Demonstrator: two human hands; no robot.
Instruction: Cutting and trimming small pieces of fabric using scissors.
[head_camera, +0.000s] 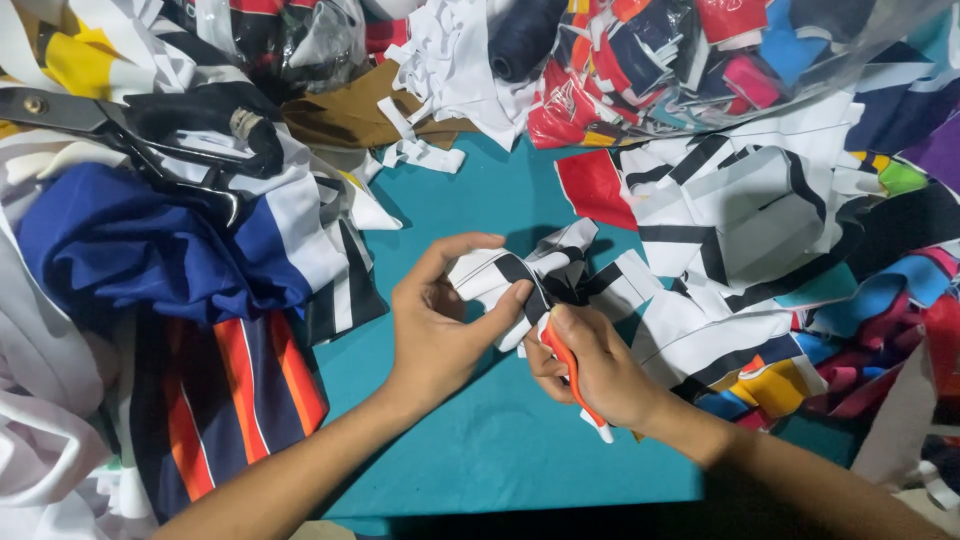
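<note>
Striped cloth scrap (525, 280) pinched; orange, maybe plastic, tool (570, 375).

You are at a tailoring or garment workshop's cutting table, as shown by the teal work surface (480, 440) heaped with coloured fabric offcuts (760, 230), the heavy black tailor's shears (130, 140), the dark thread cone (525, 38) and the clear bag of scraps (690, 60).

Orange-handled tool (572, 375): working end hidden behind right hand's (590, 365) fingers (560, 325). Black-and-white cloth piece (520, 275): part covered under left hand's (440, 325) fingers. Black scissors (130, 140), far left of fingers: blade tip cut off by edge.
</note>
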